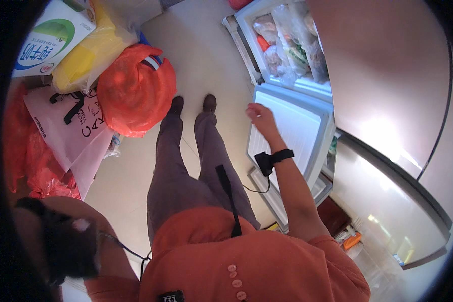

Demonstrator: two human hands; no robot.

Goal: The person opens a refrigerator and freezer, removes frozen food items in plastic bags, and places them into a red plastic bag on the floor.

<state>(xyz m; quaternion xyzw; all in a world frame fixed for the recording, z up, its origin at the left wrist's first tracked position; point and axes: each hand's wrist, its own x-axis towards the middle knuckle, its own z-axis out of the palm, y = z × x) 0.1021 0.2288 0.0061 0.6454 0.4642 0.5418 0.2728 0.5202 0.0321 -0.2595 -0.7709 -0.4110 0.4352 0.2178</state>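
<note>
My right hand (261, 116) is over the white inner panel of an open door (296, 122), its fingers loosely curled and nothing visible in them. Beyond it, an open freezer compartment (271, 77) holds several bags of food (296, 56) in clear plastic. A black strap with a small device (265, 163) sits on my right wrist. My left hand is out of view; its forearm, with a blurred black device (70, 241), is raised close at the lower left.
At left are a red plastic bag (136, 94), a pink bag (66, 124), a white and green milk carton (51, 37) and a yellow item (79, 62) in clear plastic. My shoes (209, 102) stand on the tiled floor. A large glossy panel (381, 75) borders the right side.
</note>
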